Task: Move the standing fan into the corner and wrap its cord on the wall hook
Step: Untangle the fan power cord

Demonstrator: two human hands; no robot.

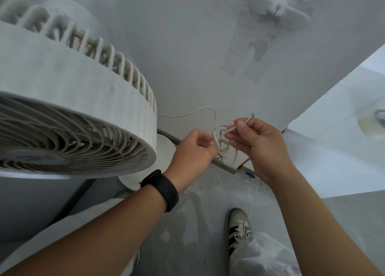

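Note:
The white standing fan (pixel 68 101) fills the left of the head view, its grille facing down toward me and its round base (pixel 164 148) on the floor by the wall. A thin white cord (pixel 193 113) runs from behind the fan head into a tangle of loops (pixel 223 146) between my hands. My left hand (pixel 193 151), with a black watch on the wrist, pinches the loops from the left. My right hand (pixel 262 144) pinches a strand of the cord between thumb and fingers. A white wall hook (pixel 277 7) is mounted high on the wall.
The pale wall (pixel 187 46) stands right ahead, with a dark skirting strip (pixel 220 165) along its foot. A white panel or door (pixel 333 140) angles in from the right. My shoe (pixel 239 228) and light trousers are on the grey floor below.

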